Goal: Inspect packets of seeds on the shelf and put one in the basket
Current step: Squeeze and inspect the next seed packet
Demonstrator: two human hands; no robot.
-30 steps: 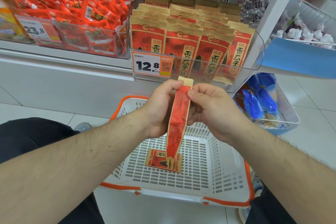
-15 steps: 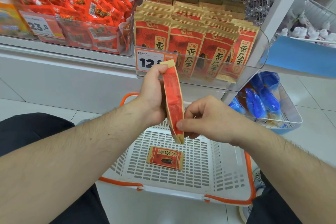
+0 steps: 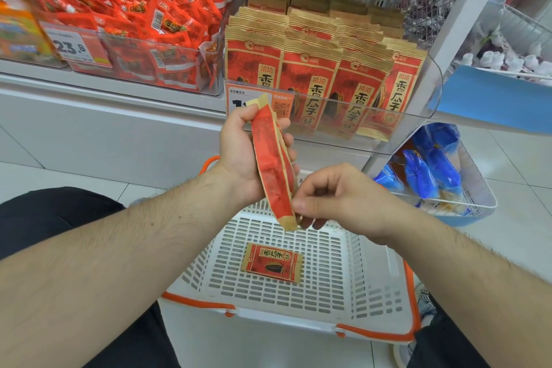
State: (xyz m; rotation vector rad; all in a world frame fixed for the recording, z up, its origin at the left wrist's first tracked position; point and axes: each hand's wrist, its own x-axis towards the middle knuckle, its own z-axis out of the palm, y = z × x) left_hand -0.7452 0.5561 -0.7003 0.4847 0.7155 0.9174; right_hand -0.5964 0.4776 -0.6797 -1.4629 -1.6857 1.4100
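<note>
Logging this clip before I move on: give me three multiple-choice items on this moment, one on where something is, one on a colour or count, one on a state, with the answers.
1. Where does the loose seed packet lie?
A. on the basket floor
B. on the tiled floor
C. on the shelf edge

2. What colour is the trim on the white basket?
A. blue
B. green
C. orange

3. How is the held packet gripped?
A. left hand alone
B. both hands
C. right hand alone

Answers: 1 A, it lies flat on the perforated bottom. 2 C, the orange rim and handles show. 3 B, the left hand grips its upper part and the right hand pinches its lower end.
</note>
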